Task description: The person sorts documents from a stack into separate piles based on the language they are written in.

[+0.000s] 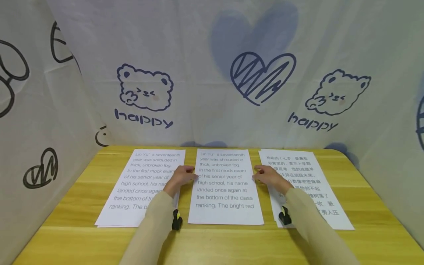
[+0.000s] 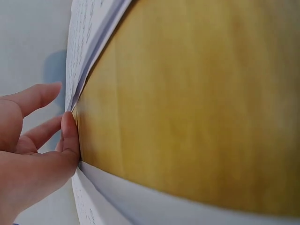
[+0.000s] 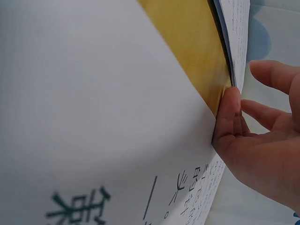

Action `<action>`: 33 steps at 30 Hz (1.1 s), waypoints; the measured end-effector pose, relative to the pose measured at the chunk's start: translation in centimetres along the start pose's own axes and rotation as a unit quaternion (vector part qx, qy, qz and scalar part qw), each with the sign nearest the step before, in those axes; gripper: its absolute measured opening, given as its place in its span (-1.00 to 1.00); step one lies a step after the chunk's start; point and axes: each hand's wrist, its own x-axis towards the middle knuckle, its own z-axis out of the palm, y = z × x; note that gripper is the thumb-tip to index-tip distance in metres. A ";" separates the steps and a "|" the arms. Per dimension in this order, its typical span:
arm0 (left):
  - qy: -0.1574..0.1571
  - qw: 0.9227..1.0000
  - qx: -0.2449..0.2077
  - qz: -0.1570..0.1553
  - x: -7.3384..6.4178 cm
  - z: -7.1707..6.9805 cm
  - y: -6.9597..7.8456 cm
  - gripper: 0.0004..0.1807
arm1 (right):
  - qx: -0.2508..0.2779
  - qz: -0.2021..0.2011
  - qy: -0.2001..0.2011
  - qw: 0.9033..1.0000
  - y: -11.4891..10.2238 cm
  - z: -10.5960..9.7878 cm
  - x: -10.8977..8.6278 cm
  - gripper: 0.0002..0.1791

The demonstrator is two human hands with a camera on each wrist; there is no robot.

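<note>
A middle sheet of English print (image 1: 223,187) lies flat on the table, with one hand at each long side. My left hand (image 1: 180,177) has its fingertips right at the sheet's left edge. At the opposite edge are the fingertips of my right hand (image 1: 273,177). In the left wrist view, the thumb (image 2: 44,95) stands apart from the fingers, and paper layers show at the fingertips. The right wrist view likewise shows a raised thumb (image 3: 269,72) with nothing pinched beneath it; the bent fingers (image 3: 228,110) meet the paper's edge.
Another stack of English print (image 1: 116,198) lies under the left forearm. On the right, a stack with Chinese print (image 1: 318,173) sits slightly fanned, partly covered by the right forearm. The yellow wood-grain table (image 1: 225,244) ends at a white curtain (image 1: 198,92) with drawn bears and hearts.
</note>
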 end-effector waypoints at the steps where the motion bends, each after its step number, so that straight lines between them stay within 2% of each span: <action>1: -0.001 1.000 0.004 0.000 0.0 0.0 0.0 -0.41 | -0.001 0.001 0.000 1.000 0.0 0.0 0.1 -0.35; 8: -0.003 1.000 0.022 0.002 -0.3 0.0 0.2 -0.43 | -0.021 -0.010 -0.018 1.000 0.2 0.3 0.4 -0.35; 15: -0.036 0.999 0.031 0.022 -0.2 0.1 0.3 -0.38 | -0.020 -0.020 -0.027 0.999 0.3 0.1 0.5 -0.37; 22: -0.047 0.998 0.034 0.024 -0.2 0.2 0.4 -0.39 | -0.009 -0.020 -0.029 0.999 0.1 0.1 0.2 -0.37; 27: -0.058 0.997 0.031 0.040 0.0 0.2 0.3 -0.39 | -0.011 -0.013 -0.038 0.999 -0.3 -0.3 0.1 -0.34; 33: -0.040 0.996 0.048 0.056 -0.2 0.4 0.5 -0.40 | 0.005 0.005 -0.022 1.000 -0.6 -0.2 0.3 -0.36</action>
